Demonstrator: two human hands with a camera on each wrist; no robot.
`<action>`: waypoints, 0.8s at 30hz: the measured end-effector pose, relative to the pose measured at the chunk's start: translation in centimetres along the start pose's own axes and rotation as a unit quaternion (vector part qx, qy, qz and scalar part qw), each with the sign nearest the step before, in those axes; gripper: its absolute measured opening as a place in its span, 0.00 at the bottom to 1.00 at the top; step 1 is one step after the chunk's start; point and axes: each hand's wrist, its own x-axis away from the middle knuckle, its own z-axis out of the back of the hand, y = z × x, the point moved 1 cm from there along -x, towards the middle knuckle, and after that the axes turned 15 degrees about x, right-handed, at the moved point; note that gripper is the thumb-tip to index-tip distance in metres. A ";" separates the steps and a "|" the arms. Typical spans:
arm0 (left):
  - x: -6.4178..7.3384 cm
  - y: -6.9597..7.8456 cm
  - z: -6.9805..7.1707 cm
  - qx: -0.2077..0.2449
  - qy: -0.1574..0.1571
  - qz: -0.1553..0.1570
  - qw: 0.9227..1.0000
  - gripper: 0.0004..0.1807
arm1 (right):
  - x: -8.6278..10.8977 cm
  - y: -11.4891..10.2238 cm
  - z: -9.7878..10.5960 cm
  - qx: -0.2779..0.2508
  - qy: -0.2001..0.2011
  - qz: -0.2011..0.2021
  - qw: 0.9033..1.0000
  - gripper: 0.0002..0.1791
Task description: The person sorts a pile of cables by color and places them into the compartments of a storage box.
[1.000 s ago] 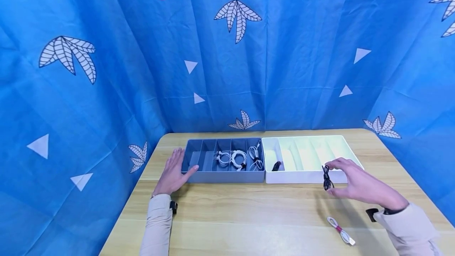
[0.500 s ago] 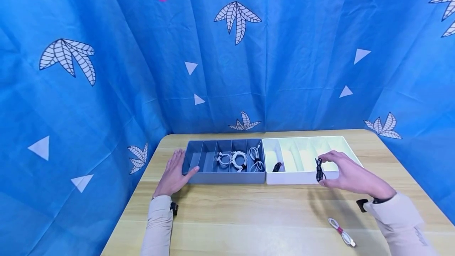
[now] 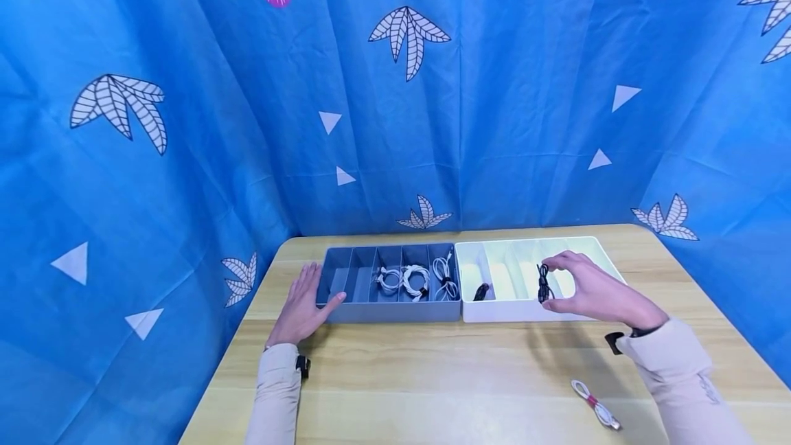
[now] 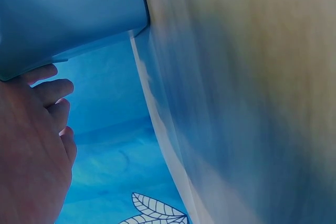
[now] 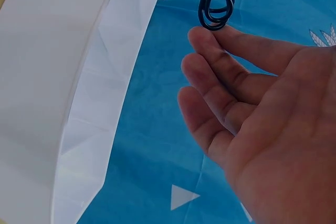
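Observation:
In the head view, my right hand pinches a coiled black cable between thumb and fingers, holding it upright over the front part of the white divided box. The right wrist view shows the cable's loops at the fingertips, with the other fingers loosely bent beside the box wall. At the left end of the grey divided box, my left hand lies with fingers extended and thumb at the front rim. Coiled white cables occupy several grey compartments; a small black cable bundle sits in the leftmost white compartment.
A white cable with a red tie lies on the wooden table, near the right forearm. The two boxes stand end to end toward the back. A blue patterned curtain hangs behind and at both sides.
My right hand has moved left and somewhat farther back with the black cable, from the white box's front right to over its compartments. The left hand keeps its place.

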 end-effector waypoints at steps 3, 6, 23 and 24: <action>0.0 0.0 -0.1 -0.004 0.004 -0.003 1.000 0.58 | -0.3 0.0 -0.1 -0.002 0.000 -0.002 1.000 0.41; 0.1 0.0 -0.2 -0.007 0.005 0.000 1.000 0.58 | -0.6 0.1 -0.2 0.000 -0.003 -0.004 1.000 0.42; 0.1 -0.2 -0.3 -0.007 0.006 -0.005 1.000 0.57 | -2.5 0.1 -1.0 -0.009 -0.014 -0.011 1.000 0.41; 0.1 -0.2 -0.3 -0.009 0.006 -0.005 1.000 0.57 | -2.6 0.1 -1.1 -0.010 -0.015 -0.012 1.000 0.41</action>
